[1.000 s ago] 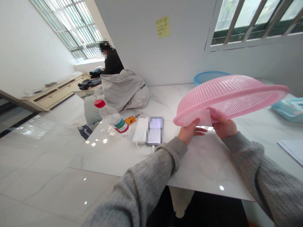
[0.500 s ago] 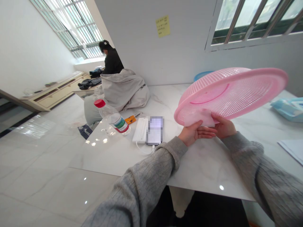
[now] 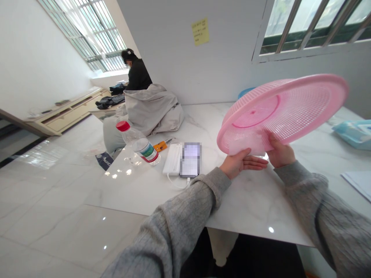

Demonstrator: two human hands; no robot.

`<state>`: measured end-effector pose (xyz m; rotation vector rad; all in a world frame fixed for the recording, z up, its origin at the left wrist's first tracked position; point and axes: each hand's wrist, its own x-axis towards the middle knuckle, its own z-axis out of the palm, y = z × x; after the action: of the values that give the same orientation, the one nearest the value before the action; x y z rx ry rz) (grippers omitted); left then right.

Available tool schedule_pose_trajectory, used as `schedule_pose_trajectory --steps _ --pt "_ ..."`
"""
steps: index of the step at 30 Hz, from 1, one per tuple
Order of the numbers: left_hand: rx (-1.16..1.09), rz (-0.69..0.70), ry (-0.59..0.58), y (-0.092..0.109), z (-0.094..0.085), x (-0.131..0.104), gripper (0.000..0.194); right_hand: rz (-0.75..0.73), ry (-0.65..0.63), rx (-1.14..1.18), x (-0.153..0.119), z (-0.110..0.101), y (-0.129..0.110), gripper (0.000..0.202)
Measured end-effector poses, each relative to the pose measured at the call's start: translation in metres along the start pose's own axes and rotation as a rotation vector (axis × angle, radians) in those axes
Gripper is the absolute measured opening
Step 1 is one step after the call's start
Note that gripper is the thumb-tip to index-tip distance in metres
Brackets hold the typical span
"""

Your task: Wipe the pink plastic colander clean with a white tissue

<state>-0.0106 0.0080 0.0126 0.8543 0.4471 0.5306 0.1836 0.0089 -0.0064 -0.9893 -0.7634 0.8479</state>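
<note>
Basket [image 3: 285, 110], pink and mesh-walled, was up off the tabletop [image 3: 243, 204], to the right of the phone [image 3: 190, 160], tilted so that you saw much of its inside. Your left hand [image 3: 234, 164] was at the near rim on the side toward the phone, its thumb bent over a white cloth [image 3: 245, 146] on the rim and its other fingers stretched out nearly straight underneath, so that the rim sat between them. Your right hand [image 3: 280, 152], farther right of the phone, was mostly closed, its fingers reaching inside the basket at the cloth's right end; how much cloth they gripped was hidden. A white power bank [image 3: 172, 160] lay just beside the phone on its left. A small orange item [image 3: 160, 146] lay to the phone's upper left, and a clear bottle [image 3: 146, 150] with a red cap was farther left. Grey fabric [image 3: 153, 110] was heaped beyond the phone, also to its left. Well to the right of the phone, you had a light-blue packet [image 3: 353, 134] and white paper [image 3: 359, 184] on the tabletop.
</note>
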Motion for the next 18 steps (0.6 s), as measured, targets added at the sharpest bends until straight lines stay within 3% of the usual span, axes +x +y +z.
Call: schedule_pose_trajectory --steps 2,7,13,18 --pt "0.006 0.009 0.0 0.0 0.0 0.0 0.046 -0.003 0.019 0.013 -0.002 0.003 -0.004 0.037" --pt "0.024 0.004 0.005 -0.002 0.0 0.0 0.046 -0.031 -0.075 0.01 -0.005 0.009 -0.016 0.032" --pt "0.03 -0.012 0.02 -0.002 -0.002 -0.002 0.044 -0.107 -0.003 0.003 -0.002 0.006 -0.019 0.027" --pt "0.03 -0.047 0.055 0.001 0.0 -0.005 0.04 -0.163 0.133 -0.052 0.012 -0.009 -0.014 0.043"
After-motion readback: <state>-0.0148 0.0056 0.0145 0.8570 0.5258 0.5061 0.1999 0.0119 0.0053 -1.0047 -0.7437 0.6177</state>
